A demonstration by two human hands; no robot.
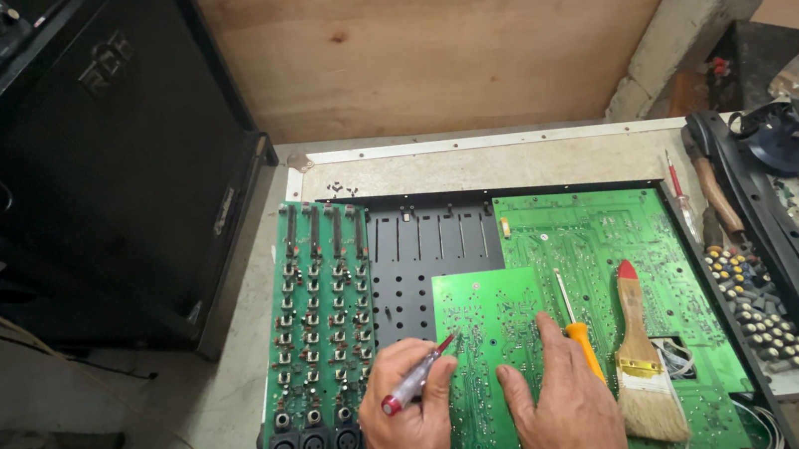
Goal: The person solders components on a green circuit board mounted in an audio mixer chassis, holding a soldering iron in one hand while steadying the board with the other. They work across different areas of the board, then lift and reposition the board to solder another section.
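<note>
Head view: a clear-handled red screwdriver (418, 377) is gripped pen-style in the left hand (408, 422), its tip set on the small green circuit board (489, 345). That board is pinned flat by the open right hand (563, 411), nothing grasped. Just right, an orange screwdriver (576, 325) and a paintbrush (642, 363) are laid. Probing looks underway; steady tip placement is called for.

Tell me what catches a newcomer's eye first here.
Bright green circuit boards fill the opened chassis at centre. The left hand holds a red-tipped tool over the front board, and the right hand lies flat on it. A wooden-handled paintbrush lies just right of them.
</note>
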